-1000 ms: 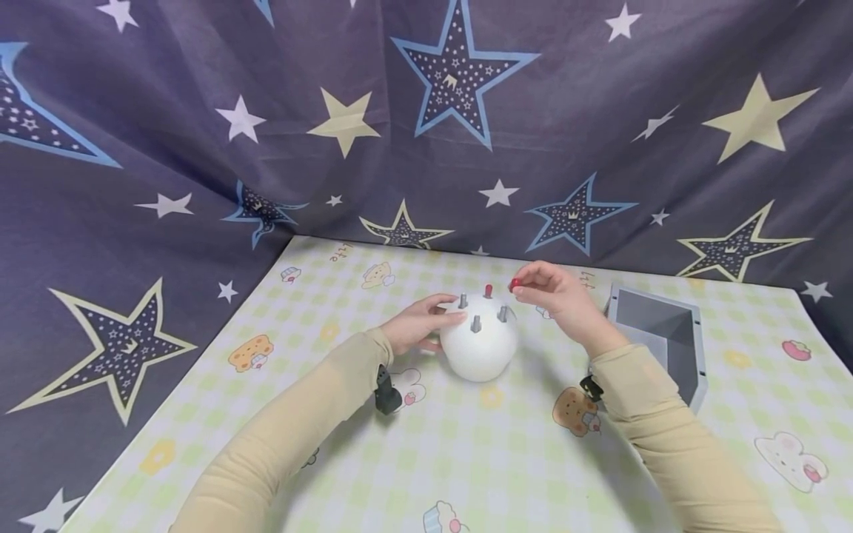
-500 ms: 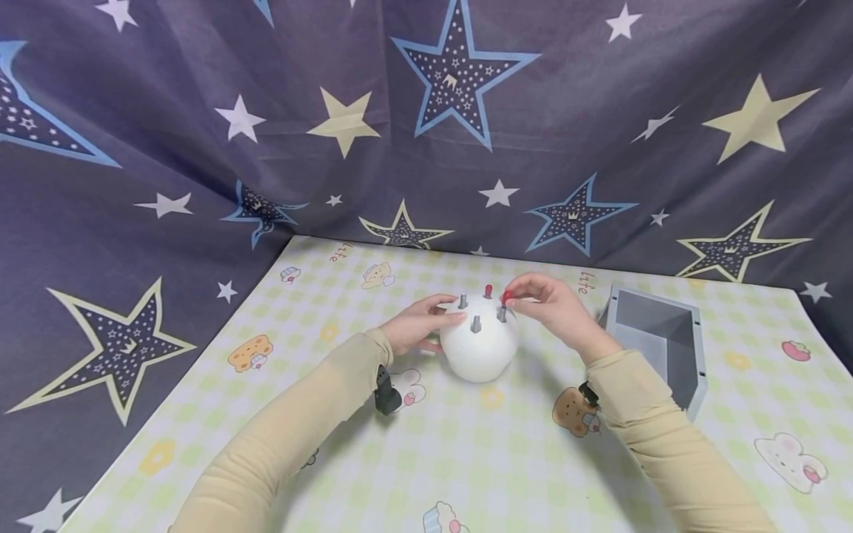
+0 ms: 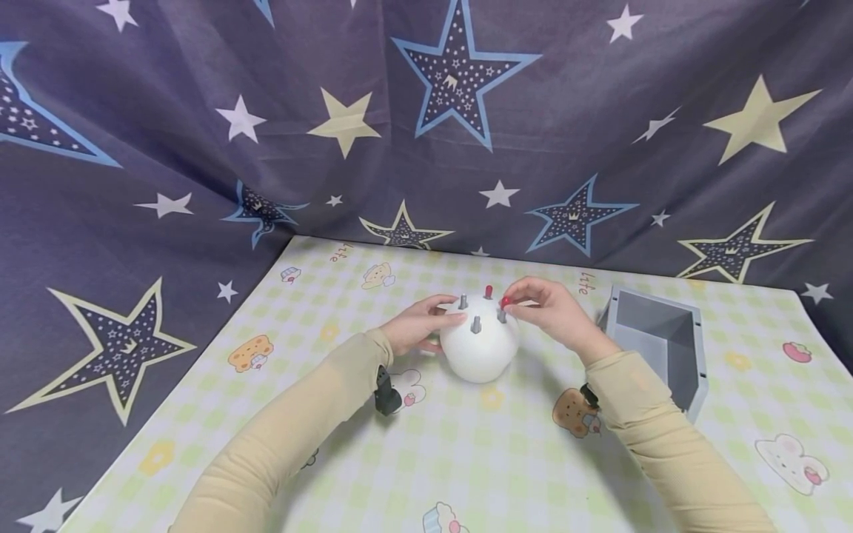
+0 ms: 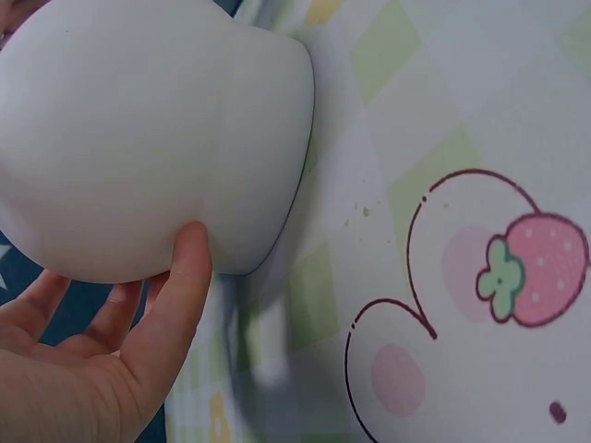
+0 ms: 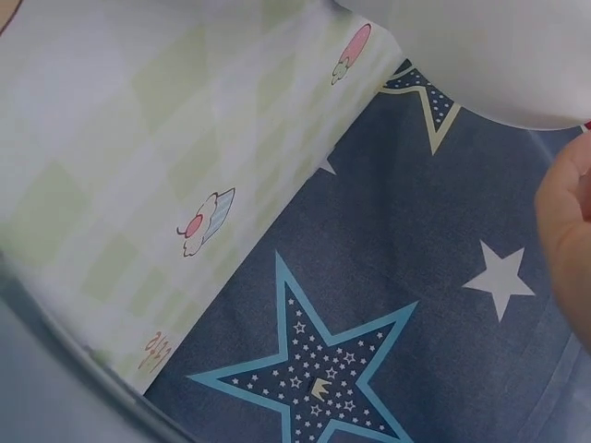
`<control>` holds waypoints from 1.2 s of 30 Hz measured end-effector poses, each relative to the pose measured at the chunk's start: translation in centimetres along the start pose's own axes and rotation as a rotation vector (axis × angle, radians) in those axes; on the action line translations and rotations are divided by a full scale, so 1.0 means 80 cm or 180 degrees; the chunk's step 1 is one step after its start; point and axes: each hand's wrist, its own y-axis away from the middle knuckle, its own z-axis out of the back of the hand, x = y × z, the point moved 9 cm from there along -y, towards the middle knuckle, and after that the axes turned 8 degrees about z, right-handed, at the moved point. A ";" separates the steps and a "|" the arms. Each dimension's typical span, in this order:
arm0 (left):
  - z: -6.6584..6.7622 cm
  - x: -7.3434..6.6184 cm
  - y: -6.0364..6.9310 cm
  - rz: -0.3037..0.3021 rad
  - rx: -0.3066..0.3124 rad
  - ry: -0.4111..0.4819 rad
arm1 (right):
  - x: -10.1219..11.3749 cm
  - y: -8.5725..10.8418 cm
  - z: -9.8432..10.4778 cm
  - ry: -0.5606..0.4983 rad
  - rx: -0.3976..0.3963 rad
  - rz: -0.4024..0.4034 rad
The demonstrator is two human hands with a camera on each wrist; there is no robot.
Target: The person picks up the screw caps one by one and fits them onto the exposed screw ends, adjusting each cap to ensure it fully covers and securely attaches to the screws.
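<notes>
Right hand (image 3: 549, 314) pinches a red cap (image 3: 506, 302) at a grey peg (image 3: 503, 316) just below its fingertips. Left hand (image 3: 415, 326), fingers spread, holds the white ball (image 3: 478, 355); only the left wrist view shows its flat-edged base (image 4: 270, 138).

Beige sleeves (image 3: 300, 416), black wrist-worn devices (image 3: 385, 394)

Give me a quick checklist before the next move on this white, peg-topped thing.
1. Smooth white rounded body steadied: ok, left hand holds its side.
2. Small red cylindrical cap gripped: ok, right hand pinches it.
3. Cap over the slim grey right peg: ok in the head view.
4. Cap fully seated: cannot tell, too small to judge.
5. Left grey peg and near grey peg capped: not ok, both bare.
6. Contents of the grey rectangular box: cannot tell, beige right sleeve hides part.
</notes>
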 end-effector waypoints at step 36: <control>-0.001 0.000 0.001 -0.0004 -0.0022 -0.0028 | 0.001 0.001 -0.010 0.0190 0.0160 0.0323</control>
